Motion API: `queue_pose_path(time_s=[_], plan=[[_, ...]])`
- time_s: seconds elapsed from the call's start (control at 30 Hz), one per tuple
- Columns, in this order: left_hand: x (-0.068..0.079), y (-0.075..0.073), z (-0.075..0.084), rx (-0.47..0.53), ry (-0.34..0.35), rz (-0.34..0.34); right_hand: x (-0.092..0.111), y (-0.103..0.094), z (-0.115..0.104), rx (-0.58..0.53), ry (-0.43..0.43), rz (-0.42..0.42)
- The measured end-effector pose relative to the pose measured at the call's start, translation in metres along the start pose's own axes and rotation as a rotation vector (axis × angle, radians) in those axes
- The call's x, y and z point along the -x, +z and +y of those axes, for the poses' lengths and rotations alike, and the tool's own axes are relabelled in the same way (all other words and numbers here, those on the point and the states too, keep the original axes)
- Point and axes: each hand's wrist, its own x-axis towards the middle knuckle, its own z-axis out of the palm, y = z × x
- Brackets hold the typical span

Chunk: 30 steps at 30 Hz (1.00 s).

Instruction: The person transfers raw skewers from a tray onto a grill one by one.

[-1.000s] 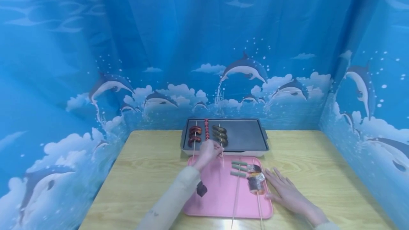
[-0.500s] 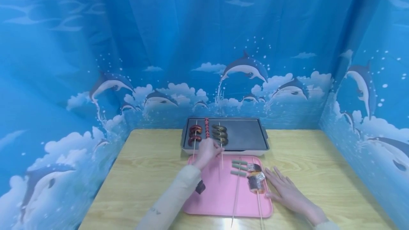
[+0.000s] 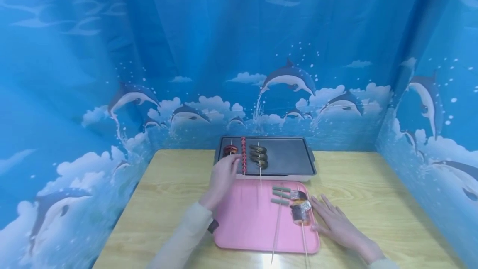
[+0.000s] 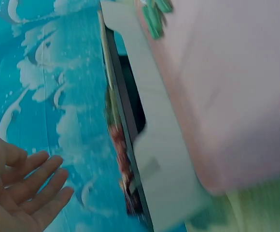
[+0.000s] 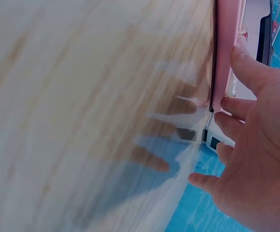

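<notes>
My left hand [image 3: 222, 175] hovers over the near left part of the grill plate [image 3: 287, 157], its fingers loosely extended and holding nothing, as the left wrist view confirms. It partly hides a skewer of dark red pieces [image 3: 230, 149]. Just right of its fingertips lies a skewer of small red pieces [image 3: 244, 155]. Beside that is a skewer of dark green pieces [image 3: 258, 157], its stick jutting over the near rim. My right hand [image 3: 336, 225] rests at the right edge of the pink tray [image 3: 246, 231], fingers spread, with the thumb against the tray's side.
On the tray's right side lie a skewer of green sticks [image 3: 281, 195] and a skewer of silvery-brown pieces [image 3: 300, 213], their sticks reaching past the near rim. A wooden table [image 3: 164, 194] carries everything. A blue dolphin-print curtain [image 3: 209, 74] stands behind and at the sides.
My left hand has let go of the stick of the dark green skewer and moved left, uncovering the small red skewer and covering part of the dark red one. My right hand stays put.
</notes>
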Motion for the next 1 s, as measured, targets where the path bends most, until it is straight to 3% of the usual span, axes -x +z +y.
queue_pose_path(time_s=[0.2,0.4,0.6,0.67,0.8,1.0], plan=[[0.029,-0.018,-0.029,0.039,-0.065,-0.076,0.0,0.004,0.005,0.007,-0.029,0.037],[0.064,-0.02,-0.055,-0.046,-0.029,-0.125,-0.001,0.002,0.003,-0.005,-0.01,0.009],[0.092,-0.016,-0.069,-0.214,0.031,-0.351,0.0,0.0,0.001,-0.009,0.024,-0.028],[0.099,-0.015,-0.07,-0.217,0.045,-0.427,0.0,0.0,0.001,-0.005,0.023,-0.022],[0.106,-0.014,-0.071,-0.183,0.01,-0.529,0.0,0.0,0.002,-0.002,0.011,-0.004],[0.109,-0.017,-0.069,-0.177,-0.036,-0.599,-0.007,-0.008,-0.005,-0.012,0.06,0.017]])
